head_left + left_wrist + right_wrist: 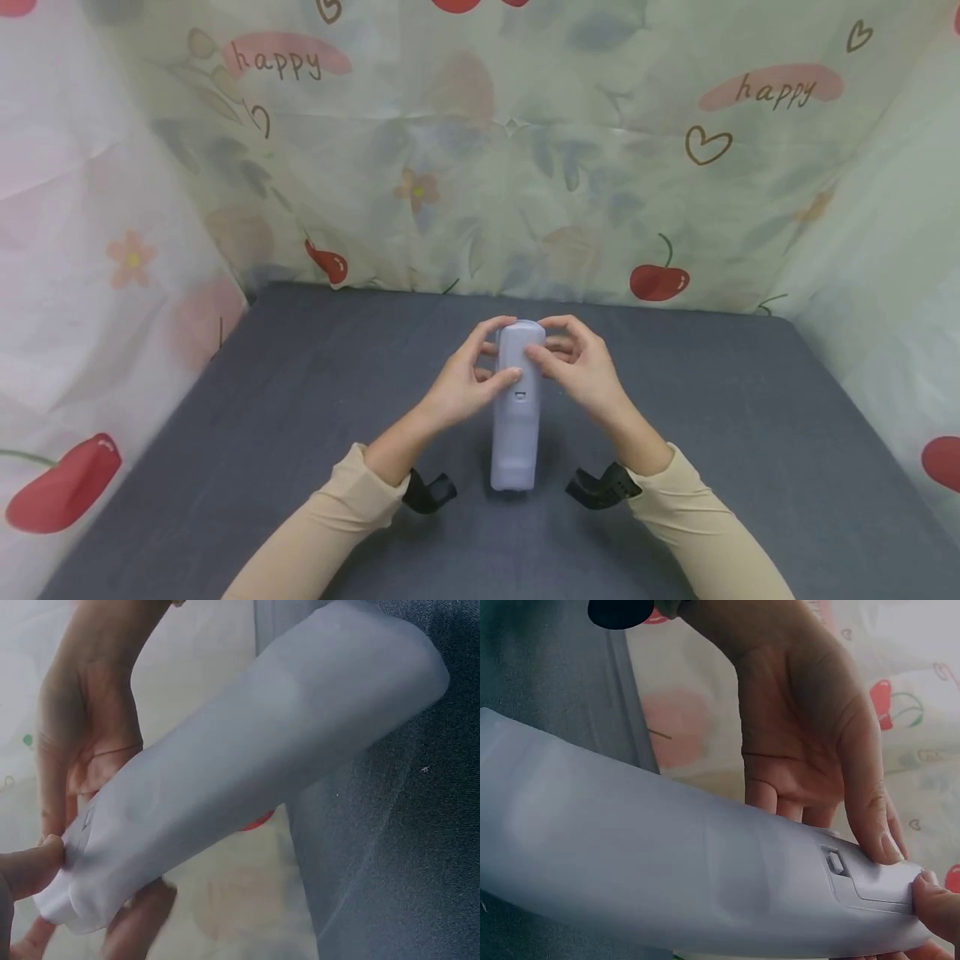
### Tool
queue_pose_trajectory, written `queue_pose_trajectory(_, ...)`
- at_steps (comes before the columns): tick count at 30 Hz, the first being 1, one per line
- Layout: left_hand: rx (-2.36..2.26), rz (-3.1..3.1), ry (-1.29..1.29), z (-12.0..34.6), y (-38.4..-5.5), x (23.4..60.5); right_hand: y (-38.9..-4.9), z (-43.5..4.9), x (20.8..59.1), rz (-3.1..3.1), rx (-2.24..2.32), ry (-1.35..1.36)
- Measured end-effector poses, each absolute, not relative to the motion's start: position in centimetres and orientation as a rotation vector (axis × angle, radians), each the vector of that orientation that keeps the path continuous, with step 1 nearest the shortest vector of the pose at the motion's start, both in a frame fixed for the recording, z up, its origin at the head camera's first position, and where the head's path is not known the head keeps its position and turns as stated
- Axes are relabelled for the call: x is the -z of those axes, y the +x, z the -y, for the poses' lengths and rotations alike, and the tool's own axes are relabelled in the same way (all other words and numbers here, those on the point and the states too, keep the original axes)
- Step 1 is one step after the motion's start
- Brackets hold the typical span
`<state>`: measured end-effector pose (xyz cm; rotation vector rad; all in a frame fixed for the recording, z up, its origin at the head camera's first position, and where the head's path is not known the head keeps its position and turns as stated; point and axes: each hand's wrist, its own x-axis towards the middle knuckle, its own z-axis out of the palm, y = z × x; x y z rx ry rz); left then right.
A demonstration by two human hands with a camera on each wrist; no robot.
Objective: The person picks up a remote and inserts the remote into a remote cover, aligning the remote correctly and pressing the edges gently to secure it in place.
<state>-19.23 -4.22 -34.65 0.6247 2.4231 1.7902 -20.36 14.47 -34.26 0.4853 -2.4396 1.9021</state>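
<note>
A long, pale lavender plastic device point(516, 433) stands upright in front of me, its lower end at the table. In the right wrist view its back carries a small latch point(835, 862) and a battery-type cover point(881, 889) outlined by a seam. My left hand point(465, 379) grips the upper part from the left, thumb on the back face. From the right, my right hand point(581, 367) holds the same end, its thumb also on that face. Both index fingers reach to the top edge. The device's front is hidden.
A dark grey cloth-covered table point(360, 375) lies under the device. Patterned curtains point(510, 167) with cherries and "happy" lettering rise behind and at both sides. Black straps point(600, 487) hang from both wrists.
</note>
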Motion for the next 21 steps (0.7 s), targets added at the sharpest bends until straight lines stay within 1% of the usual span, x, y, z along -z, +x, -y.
queue_pose_trajectory(7,-1.962,-2.59,0.378,4.9,-19.46,34.66,-20.45,-14.67,34.42,2.391,-1.978,0.379)
queue_pose_trajectory(13,-1.873,-2.554,0.369,5.11,-19.54,34.95,-20.45,-14.9,34.5,2.374,-2.026,0.386)
queue_pose_trajectory(21,-1.859,-2.404,0.227,5.08,-19.72,35.18,-20.17,-14.87,34.48,2.352,-2.07,0.458)
